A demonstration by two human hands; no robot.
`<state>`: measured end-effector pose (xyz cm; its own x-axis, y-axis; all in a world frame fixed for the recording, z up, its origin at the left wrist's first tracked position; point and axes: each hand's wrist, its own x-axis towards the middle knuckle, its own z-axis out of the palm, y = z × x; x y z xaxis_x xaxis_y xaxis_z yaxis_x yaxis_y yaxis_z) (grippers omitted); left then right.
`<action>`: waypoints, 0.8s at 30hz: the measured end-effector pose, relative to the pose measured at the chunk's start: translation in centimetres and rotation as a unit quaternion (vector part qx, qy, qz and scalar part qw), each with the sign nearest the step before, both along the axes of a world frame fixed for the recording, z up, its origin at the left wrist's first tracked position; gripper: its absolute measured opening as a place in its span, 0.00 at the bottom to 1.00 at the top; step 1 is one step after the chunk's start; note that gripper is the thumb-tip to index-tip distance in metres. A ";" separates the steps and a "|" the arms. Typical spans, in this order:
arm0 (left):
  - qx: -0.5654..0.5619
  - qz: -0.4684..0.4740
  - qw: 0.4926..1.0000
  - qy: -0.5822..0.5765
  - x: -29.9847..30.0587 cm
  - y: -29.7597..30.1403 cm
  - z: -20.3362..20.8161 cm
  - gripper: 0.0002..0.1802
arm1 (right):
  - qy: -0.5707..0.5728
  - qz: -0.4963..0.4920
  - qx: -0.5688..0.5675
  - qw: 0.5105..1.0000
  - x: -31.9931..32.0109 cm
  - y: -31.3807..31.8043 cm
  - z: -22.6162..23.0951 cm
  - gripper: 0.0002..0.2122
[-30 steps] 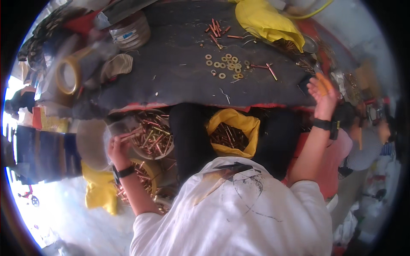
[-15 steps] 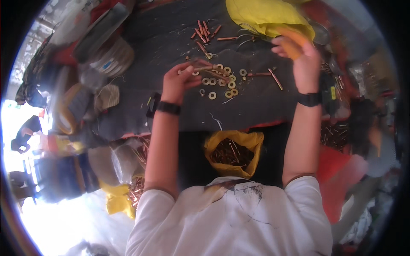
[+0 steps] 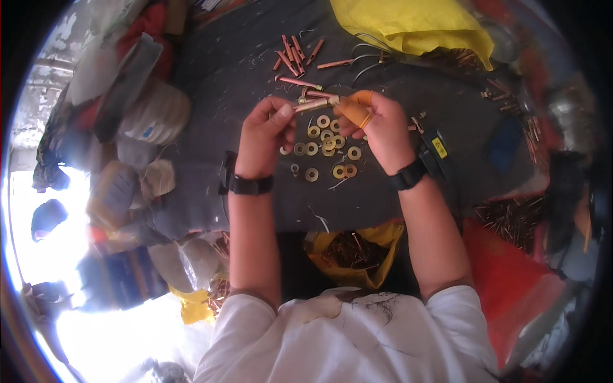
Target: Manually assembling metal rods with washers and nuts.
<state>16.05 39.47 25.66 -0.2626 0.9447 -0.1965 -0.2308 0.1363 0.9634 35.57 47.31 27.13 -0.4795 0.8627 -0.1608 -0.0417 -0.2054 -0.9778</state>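
Over the dark work cloth [image 3: 211, 83], my two hands meet at a brass-coloured metal bolt [image 3: 313, 105]. My left hand [image 3: 262, 137] pinches its left end between thumb and fingers. At the other end, my right hand [image 3: 382, 131], with orange covers on some fingers, grips the bolt's tip; those fingers partly hide it. Just behind lie more copper-coloured bolts [image 3: 299, 83]. Several brass-coloured flat washers [image 3: 328, 144] are scattered below and between my hands. Farther off is a loose group of slotted copper-coloured tubes [image 3: 290, 56].
A yellow bag [image 3: 408, 25] lies at the far right beside bent wires [image 3: 369, 54]. An open yellow bag of bolts [image 3: 377, 262] sits near my body. Plastic containers [image 3: 156, 112] crowd the left; a red sheet [image 3: 504, 274] and heaped metal pins [image 3: 511, 220] are at the right.
My right hand has come from the yellow bag, down and left, to the bolt in my left hand. My left hand has shifted slightly. The whole view has tilted a little.
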 end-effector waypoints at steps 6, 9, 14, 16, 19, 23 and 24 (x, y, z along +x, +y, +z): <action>0.019 0.010 0.999 -0.024 1.9 -0.1 -0.7 0.09 | -0.015 -0.028 0.020 0.999 0.4 0.1 -0.6 0.10; 0.006 -0.002 0.999 -0.034 1.4 -0.4 -0.9 0.10 | -0.034 -0.008 0.014 0.999 0.2 0.3 -0.5 0.07; -0.028 -0.025 0.998 -0.050 0.4 -0.6 -1.0 0.12 | 0.015 -0.004 0.188 0.982 -0.2 0.4 -1.4 0.07; -0.026 -0.021 0.998 -0.044 0.3 -0.8 -1.2 0.13 | -0.008 0.008 0.221 0.975 -0.1 0.3 -1.4 0.07; -0.021 -0.021 0.999 -0.039 0.6 -0.8 -1.0 0.13 | -0.040 0.014 0.154 0.987 0.1 0.2 -1.5 0.06; -0.013 -0.023 0.999 -0.032 0.6 -1.0 -1.0 0.13 | -0.036 0.002 0.177 0.984 -0.1 0.1 -1.5 0.05; -0.009 -0.026 0.999 -0.028 0.6 -1.0 -0.9 0.13 | 0.016 -0.001 0.169 0.986 -0.3 0.0 -1.4 0.04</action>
<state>16.62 38.44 24.74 -0.2005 0.9531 -0.2268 -0.2762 0.1671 0.9464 35.31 47.29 25.69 -0.4783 0.8653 0.1502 -0.0732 0.1311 -0.9887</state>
